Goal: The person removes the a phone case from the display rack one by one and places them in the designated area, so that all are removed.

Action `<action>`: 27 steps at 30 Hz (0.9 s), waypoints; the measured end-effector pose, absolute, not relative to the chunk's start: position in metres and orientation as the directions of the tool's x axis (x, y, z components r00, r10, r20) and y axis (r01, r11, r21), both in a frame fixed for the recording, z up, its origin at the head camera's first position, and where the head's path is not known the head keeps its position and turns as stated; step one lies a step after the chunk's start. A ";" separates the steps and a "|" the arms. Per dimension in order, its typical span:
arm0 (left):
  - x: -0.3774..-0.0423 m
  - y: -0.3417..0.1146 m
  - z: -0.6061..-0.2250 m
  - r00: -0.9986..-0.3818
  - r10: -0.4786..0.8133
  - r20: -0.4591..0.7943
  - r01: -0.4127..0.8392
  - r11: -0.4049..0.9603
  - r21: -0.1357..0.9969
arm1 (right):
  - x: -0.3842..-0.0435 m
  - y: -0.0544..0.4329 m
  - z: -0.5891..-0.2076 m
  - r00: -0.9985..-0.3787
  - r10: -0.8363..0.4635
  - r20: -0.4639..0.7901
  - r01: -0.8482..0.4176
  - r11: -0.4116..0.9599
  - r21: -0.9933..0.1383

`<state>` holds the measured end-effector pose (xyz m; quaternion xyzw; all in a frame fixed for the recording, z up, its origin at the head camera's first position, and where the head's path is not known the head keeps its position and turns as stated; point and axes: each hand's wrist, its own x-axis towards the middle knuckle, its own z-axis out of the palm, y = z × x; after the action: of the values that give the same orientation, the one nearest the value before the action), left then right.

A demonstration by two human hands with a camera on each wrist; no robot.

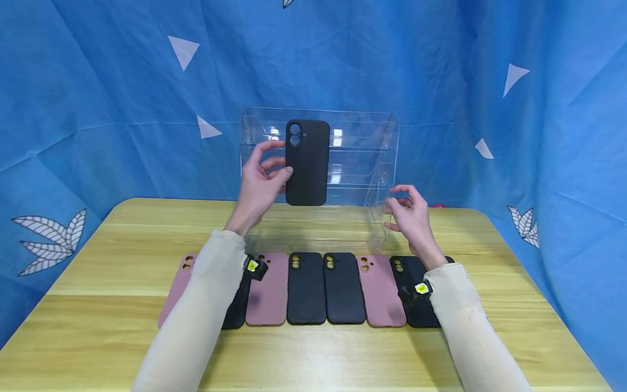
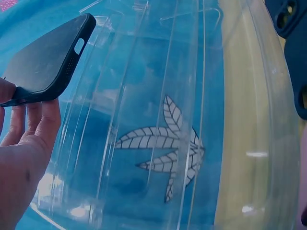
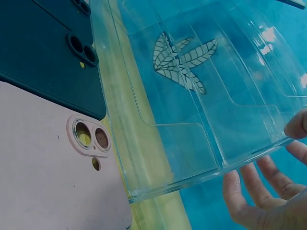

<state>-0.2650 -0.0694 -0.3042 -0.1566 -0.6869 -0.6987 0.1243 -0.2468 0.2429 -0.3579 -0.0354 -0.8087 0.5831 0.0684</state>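
In my left hand (image 1: 259, 182) is a black phone case (image 1: 307, 174), pinched by its edge between thumb and fingers. It is upright in front of the upper tiers of a clear plastic display rack (image 1: 318, 110), camera cutouts at its top left. The left wrist view shows the lower edge of the case (image 2: 60, 81), with a port cutout. My right hand (image 1: 413, 220) grips the rack's right side panel; the right wrist view has the thumb (image 3: 297, 125) at the panel's edge and the other fingers (image 3: 259, 189) along its outer side.
A row of pink and black phone cases lies on the wooden table (image 1: 343, 359) before the rack, among them a pink case (image 1: 266, 299) and a black case (image 1: 306, 296). My forearms cover part of the row. A blue curtain (image 1: 122, 98) hangs behind.
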 end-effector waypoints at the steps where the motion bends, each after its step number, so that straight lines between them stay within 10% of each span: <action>1: -0.264 -0.072 -0.305 -0.921 0.041 0.388 0.387 -0.016 0.922 | -0.247 0.243 -0.358 -0.988 0.138 0.067 -0.019 0.319 -0.948; 27: -0.233 -0.137 -0.339 -0.951 0.014 0.310 0.310 0.090 0.947 | -0.245 0.244 -0.359 -0.987 0.142 0.070 -0.022 0.316 -0.948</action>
<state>-0.2330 -0.1371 -0.3386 -0.1109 -0.7299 -0.6652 0.1111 -0.2452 0.2437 -0.3589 -0.0371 -0.8082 0.5836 0.0701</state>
